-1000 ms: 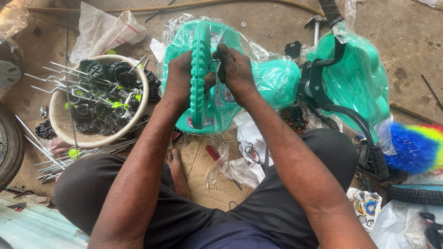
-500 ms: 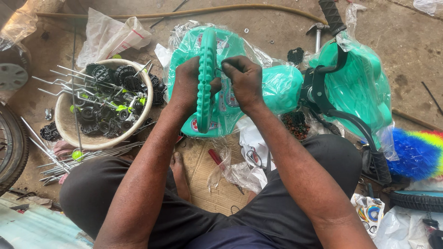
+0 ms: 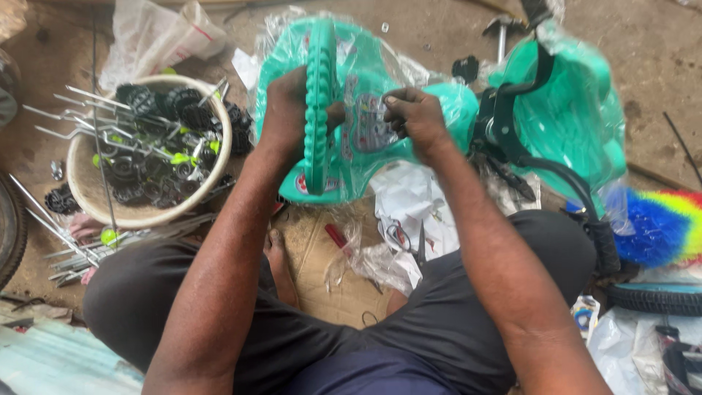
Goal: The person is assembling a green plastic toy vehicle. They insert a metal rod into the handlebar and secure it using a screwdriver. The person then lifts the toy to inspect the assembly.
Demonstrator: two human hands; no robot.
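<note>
Green plastic toy body (image 3: 344,95) gripped by left hand (image 3: 287,110); right hand (image 3: 413,117) pinching its wrap.

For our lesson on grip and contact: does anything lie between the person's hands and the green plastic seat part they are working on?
Yes, thin clear plastic wrap covers the green plastic seat part. The left hand grips its ridged edge; the right hand presses the wrapped face. Nothing else intervenes.
</note>
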